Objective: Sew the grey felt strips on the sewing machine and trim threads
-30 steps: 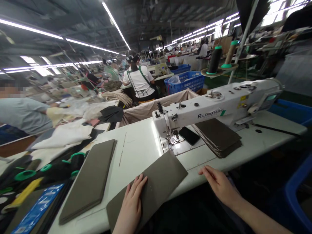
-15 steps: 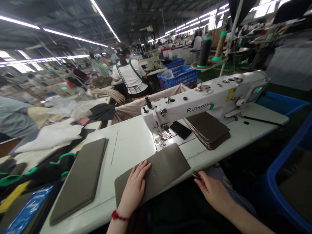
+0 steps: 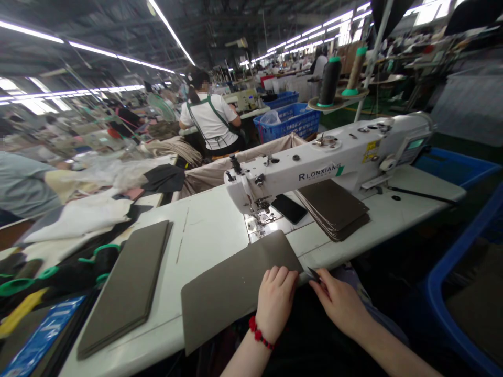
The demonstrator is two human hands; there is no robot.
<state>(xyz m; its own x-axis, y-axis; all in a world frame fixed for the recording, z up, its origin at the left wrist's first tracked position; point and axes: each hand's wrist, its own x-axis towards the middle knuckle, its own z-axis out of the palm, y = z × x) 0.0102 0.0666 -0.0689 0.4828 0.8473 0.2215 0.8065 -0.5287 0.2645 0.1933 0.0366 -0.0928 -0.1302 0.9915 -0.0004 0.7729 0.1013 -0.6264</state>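
Observation:
A flat grey-brown panel (image 3: 231, 283) with rounded corners lies at the front of the table, its near edge overhanging. My left hand (image 3: 277, 293), with a red and black bracelet at the wrist, has its fingers curled over the panel's near right edge. Just right of that corner, my right hand (image 3: 340, 298) is closed on small dark thread snips (image 3: 314, 274), whose pointed tip faces the panel. Most of the snips is hidden in the fingers. The sewing machine (image 3: 291, 173) stands behind the panel, with its needle area a little beyond the panel's far edge.
On the left rests a stack of similar panels (image 3: 128, 283). A dark phone (image 3: 290, 208) and another panel stack (image 3: 334, 207) lie under the machine arm. Thread cones (image 3: 329, 81) stand behind. A blue bin (image 3: 436, 293) is at right, and a person (image 3: 210, 118) sits ahead.
My left hand has slid right, from the panel's middle to its near right edge. The snips' tip now points up-left towards the panel, while my right hand stays nearly in place.

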